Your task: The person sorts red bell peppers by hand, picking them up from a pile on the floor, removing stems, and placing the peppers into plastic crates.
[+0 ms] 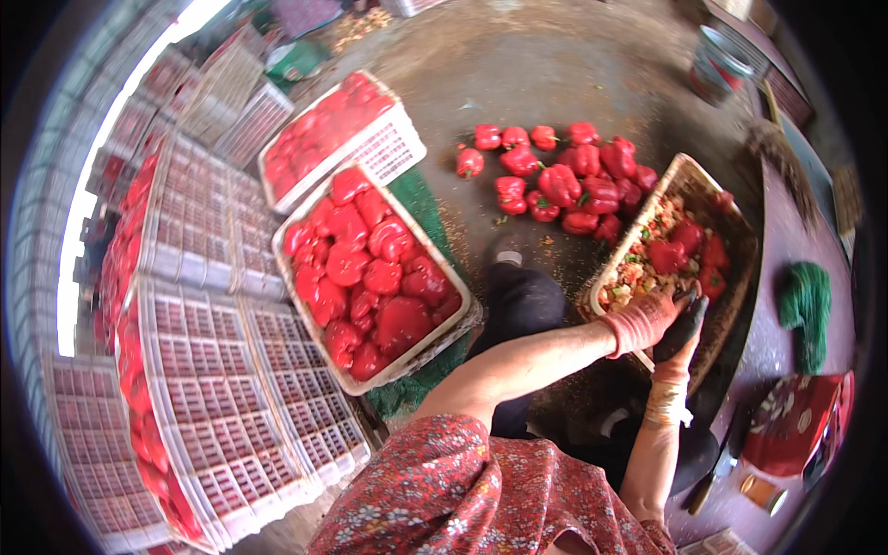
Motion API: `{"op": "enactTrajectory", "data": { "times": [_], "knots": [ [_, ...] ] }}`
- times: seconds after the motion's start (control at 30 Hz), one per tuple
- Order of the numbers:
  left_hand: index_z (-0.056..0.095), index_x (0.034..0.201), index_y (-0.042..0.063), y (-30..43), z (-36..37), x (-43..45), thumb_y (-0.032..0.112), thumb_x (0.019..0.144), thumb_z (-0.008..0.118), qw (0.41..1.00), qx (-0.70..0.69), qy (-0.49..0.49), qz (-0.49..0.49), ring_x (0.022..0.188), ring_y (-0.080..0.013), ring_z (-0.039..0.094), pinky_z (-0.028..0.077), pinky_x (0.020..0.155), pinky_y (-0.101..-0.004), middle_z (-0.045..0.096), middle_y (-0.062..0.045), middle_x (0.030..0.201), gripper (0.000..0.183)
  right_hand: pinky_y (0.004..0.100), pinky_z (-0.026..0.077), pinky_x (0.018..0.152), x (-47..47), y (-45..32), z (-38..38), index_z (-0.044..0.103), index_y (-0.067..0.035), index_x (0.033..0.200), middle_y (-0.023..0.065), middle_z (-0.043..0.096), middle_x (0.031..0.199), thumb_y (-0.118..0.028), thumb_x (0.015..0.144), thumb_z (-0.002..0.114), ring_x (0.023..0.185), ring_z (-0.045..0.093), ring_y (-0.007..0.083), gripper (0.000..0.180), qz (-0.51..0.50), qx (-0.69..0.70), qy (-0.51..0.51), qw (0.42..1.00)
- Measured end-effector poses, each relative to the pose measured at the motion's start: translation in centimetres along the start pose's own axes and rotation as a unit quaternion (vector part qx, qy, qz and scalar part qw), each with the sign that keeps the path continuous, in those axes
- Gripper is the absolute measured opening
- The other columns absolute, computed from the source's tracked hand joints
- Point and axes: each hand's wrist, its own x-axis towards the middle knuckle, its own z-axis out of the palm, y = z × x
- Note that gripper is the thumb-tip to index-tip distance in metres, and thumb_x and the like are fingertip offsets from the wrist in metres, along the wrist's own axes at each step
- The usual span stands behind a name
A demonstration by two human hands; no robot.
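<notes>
Both my hands meet over the near side of a dirty plastic crate [610, 253] that holds pepper scraps. My left hand [646, 319] wears a reddish knit glove and reaches across to the right. Beside it and touching it, my right hand [681, 334] wears a glove with dark fingers. Whether anything sits between them is hidden. Pale seedy cores and scraps [628, 274] fill part of this crate. Several red bell peppers [668, 256] lie on top of the scraps, just beyond my fingers. A pile of whole red bell peppers [558, 184] rests on the floor ahead.
A crate [454, 316] of red peppers stands at my left, with another full crate [392, 142] behind it. Stacked crates [208, 388] wall the far left. On the purple surface at right lie a green net bundle [806, 312], a knife [725, 463] and a small jar [763, 494].
</notes>
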Motion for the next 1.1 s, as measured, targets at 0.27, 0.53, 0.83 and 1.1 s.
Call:
{"op": "enactTrajectory", "data": {
  "times": [0.27,0.53,0.83,1.1],
  "knots": [
    [0.054,0.128,0.011,-5.6,-18.3,-8.7,0.019,0.094,0.058,0.775,-0.534,0.225,-0.252,0.079,-0.0148,0.064,0.053,0.071,-0.0292,0.067,-0.01,0.106,0.036,0.0401,0.044,0.097,0.7,2.1,-10.1,0.047,-0.007,0.132,0.0123,0.054,0.128,-0.029,0.099,0.045,0.115,0.053,0.0258,0.04,0.092,-0.046,0.015,0.995],
    [0.049,0.133,0.011,-14.4,-24.5,-29.0,0.029,0.098,0.048,0.702,-0.448,0.466,-0.299,0.102,-0.0201,0.062,0.058,0.074,-0.036,0.059,-0.008,0.123,0.04,0.0385,0.048,0.092,0.7,5.3,-10.1,0.049,-0.002,0.128,0.0131,0.056,0.126,-0.022,0.1,0.043,0.11,0.057,0.0283,0.035,0.15,0.008,-0.014,0.989],
    [0.05,0.131,0.002,-15.1,-11.1,-28.8,0.013,0.086,0.058,0.888,0.304,0.176,-0.296,0.12,-0.0394,0.049,0.037,0.102,-0.0484,0.054,-0.021,0.127,0.047,0.0344,0.051,0.084,-1.0,3.8,-7.2,0.056,-0.003,0.119,0.0117,0.061,0.118,-0.019,0.098,0.046,0.099,0.063,0.0232,0.028,0.086,-0.243,-0.005,0.966],
    [0.047,0.132,0.0,-17.2,-15.7,-25.2,0.027,0.092,0.053,0.812,0.333,0.243,-0.413,0.129,-0.0386,0.041,0.028,0.108,-0.0518,0.047,-0.024,0.136,0.049,0.0351,0.054,0.079,-0.6,5.2,-9.5,0.056,-0.002,0.123,0.0124,0.064,0.113,-0.016,0.097,0.049,0.094,0.066,0.024,0.031,0.095,-0.166,0.104,0.976]
  ]
}}
